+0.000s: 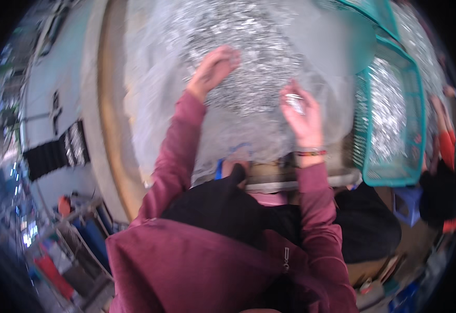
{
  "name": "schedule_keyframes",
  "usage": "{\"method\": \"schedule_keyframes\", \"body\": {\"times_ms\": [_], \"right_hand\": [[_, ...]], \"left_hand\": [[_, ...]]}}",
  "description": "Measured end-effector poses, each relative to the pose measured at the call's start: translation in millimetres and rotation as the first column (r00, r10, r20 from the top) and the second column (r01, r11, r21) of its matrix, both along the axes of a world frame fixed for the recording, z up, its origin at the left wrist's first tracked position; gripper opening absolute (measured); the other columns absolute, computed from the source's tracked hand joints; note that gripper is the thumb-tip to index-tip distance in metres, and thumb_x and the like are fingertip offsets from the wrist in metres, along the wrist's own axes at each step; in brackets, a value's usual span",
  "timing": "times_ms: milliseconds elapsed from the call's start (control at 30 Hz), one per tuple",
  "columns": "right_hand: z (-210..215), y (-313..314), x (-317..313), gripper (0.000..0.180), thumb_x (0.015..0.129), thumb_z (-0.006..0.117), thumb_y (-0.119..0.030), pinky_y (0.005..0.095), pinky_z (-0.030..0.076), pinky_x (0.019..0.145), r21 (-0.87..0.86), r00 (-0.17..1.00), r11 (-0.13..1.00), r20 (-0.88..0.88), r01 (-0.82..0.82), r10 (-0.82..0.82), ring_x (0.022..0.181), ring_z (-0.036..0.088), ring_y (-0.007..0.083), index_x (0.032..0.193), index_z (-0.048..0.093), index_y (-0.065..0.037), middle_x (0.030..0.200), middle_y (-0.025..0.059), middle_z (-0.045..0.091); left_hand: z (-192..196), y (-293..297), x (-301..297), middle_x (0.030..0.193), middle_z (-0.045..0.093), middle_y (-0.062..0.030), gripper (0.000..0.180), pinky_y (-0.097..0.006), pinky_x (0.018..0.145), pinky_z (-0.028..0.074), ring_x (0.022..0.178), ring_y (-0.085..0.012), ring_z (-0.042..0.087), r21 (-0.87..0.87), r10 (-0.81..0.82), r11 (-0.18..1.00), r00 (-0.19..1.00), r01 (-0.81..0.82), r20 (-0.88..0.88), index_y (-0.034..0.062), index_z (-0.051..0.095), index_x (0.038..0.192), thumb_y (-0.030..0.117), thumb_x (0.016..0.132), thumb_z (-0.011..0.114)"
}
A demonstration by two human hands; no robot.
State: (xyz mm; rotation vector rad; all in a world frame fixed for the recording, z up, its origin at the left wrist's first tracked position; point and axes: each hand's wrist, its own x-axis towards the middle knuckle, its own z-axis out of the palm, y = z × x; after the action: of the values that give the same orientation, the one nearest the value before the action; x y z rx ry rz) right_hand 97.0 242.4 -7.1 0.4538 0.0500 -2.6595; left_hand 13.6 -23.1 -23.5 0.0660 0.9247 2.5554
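A broad heap of small shiny silver pieces [249, 62] is spread over a translucent plastic sheet [160, 115] before me. My left hand [215, 70] hovers at the heap's left side, its fingers curled together; whether anything is in them is blurred. At the lower right of the heap, my right hand [303, 115] is turned palm up. Several of the silver pieces [294, 103] lie in its palm, with the fingers bent around them. Their exact kind is too small and smeared to tell.
A green plastic basket [421, 120] holding more silver pieces stands to the right, with another green basket [381, 15] behind it. A co-worker's orange sleeve [446, 148] shows at the far right, near a blue stool [408, 206]. A raised edge [105, 104] runs along the left.
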Motion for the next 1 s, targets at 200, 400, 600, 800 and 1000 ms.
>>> {"method": "schedule_keyframes", "body": {"times_ms": [200, 400, 600, 800, 1000], "right_hand": [[-24.8, 17.6, -2.4, 0.031, 0.092, 0.042, -0.004, 0.0394, 0.049, 0.087, 0.006, 0.999, 0.999, 0.034, 0.043, -0.043, 0.096, 0.056, 0.0288, 0.121, 0.046, 0.007, 0.103, 0.0191, 0.057], [-35.6, 10.5, 3.4, 0.032, 0.091, 0.044, -0.006, 0.0383, 0.051, 0.085, 0.08, 0.998, 0.996, 0.054, 0.027, -0.031, 0.094, 0.059, 0.0291, 0.12, 0.045, 0.008, 0.1, 0.0192, 0.059], [-32.8, 6.2, 3.3, 0.032, 0.091, 0.045, -0.008, 0.038, 0.051, 0.083, 0.118, 1.0, 0.993, -0.001, -0.019, 0.019, 0.092, 0.059, 0.0298, 0.119, 0.047, 0.008, 0.097, 0.0184, 0.059], [-33.9, -2.3, 0.8, 0.029, 0.091, 0.045, -0.006, 0.0376, 0.051, 0.083, 0.087, 0.999, 0.996, 0.034, -0.023, 0.02, 0.091, 0.058, 0.0287, 0.116, 0.048, 0.007, 0.096, 0.0173, 0.059], [-23.1, -9.8, 2.2, 0.03, 0.091, 0.046, -0.006, 0.0377, 0.051, 0.083, 0.117, 0.999, 0.992, 0.015, -0.048, 0.046, 0.09, 0.058, 0.0285, 0.117, 0.048, 0.007, 0.095, 0.017, 0.058]], "left_hand": [[-6.1, 25.7, -25.3, 0.084, 0.062, -0.0093, 0.019, -0.031, 0.071, 0.049, 0.078, -0.0178, 0.059, -0.81, -0.167, 0.587, 0.979, 0.005, -0.114, 0.0005, 0.061, 0.092, 0.017, 0.082, 0.065], [-71.4, 50.7, -25.5, 0.084, 0.064, -0.0218, 0.02, -0.039, 0.074, 0.051, 0.083, -0.0329, 0.064, -0.865, -0.678, -0.26, 0.719, -0.43, -0.153, -0.0022, 0.065, 0.083, 0.014, 0.073, 0.069], [-66.3, -11.0, -14.3, 0.073, 0.064, -0.0212, 0.026, -0.036, 0.066, 0.05, 0.069, -0.0334, 0.063, -0.933, -0.715, -0.309, 0.692, -0.183, 0.101, -0.0037, 0.065, 0.081, 0.019, 0.069, 0.069], [-23.2, -46.7, 14.3, 0.056, 0.052, -0.0005, 0.027, -0.024, 0.048, 0.037, 0.052, -0.0076, 0.047, -0.962, -0.263, 0.195, 0.955, 0.189, 0.135, 0.0036, 0.064, 0.074, 0.029, 0.079, 0.071], [-11.7, -34.9, 23.2, 0.056, 0.043, 0.0044, 0.034, -0.021, 0.043, 0.027, 0.049, -0.0042, 0.037, -0.758, -0.179, 0.602, 0.967, 0.253, 0.181, 0.005, 0.059, 0.073, 0.034, 0.089, 0.059]]}}
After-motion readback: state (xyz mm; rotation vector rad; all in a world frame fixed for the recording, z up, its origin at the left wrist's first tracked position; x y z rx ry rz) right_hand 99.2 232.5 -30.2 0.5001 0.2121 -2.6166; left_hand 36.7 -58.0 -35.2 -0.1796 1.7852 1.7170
